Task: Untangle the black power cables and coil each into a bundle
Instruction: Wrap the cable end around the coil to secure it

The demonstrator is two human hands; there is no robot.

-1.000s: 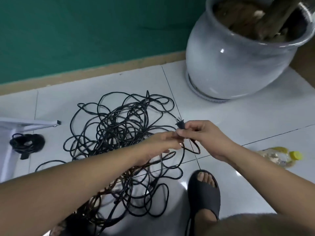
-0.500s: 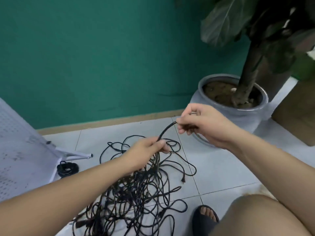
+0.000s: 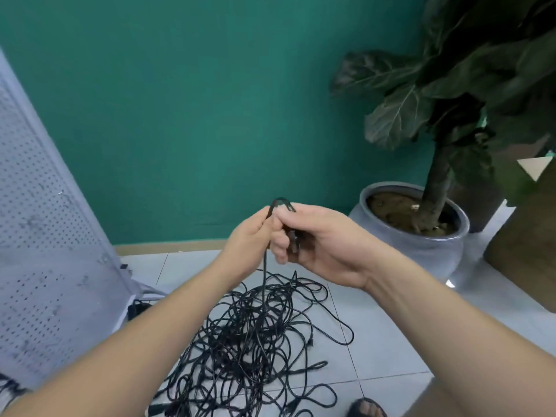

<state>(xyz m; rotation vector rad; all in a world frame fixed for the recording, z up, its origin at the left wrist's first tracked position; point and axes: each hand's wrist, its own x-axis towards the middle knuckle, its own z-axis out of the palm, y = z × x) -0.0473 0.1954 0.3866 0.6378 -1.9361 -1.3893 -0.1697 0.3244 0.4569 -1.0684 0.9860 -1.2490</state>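
**First loop laid into my right hand**

Half a second ago my hands were apart with a span of cable stretched between them. Now I have brought them together. My right hand (image 3: 319, 239) is curled round the plug end (image 3: 293, 240), and my left hand (image 3: 246, 239), touching it, pinches the same cable (image 3: 264, 266) just beside my right fingers. A short bend of the cable arches over the top of the grip. I read that as the first turn of a coil, so the untangling of this cable has turned into bundling it.

From my left fingers the cable drops straight down into the tangle (image 3: 255, 341), which lies on the tiled floor (image 3: 385, 350) directly below the grip. Nearly all the length is still in that heap, crossed over many other strands. I expect each further turn to drag at the knots, so I will probably have to pull gently and stop to free snags.

Well to the right of the grip and a little beyond it stands a grey plant pot (image 3: 421, 248); loose loops reach toward it but lie apart from it. To the left leans a perforated panel (image 3: 45, 221), with something dark at its foot (image 3: 137, 310), perhaps a finished bundle; I cannot tell. My sandalled foot (image 3: 365, 407) sits below and to the right, at the heap's near edge, where a loop could catch.
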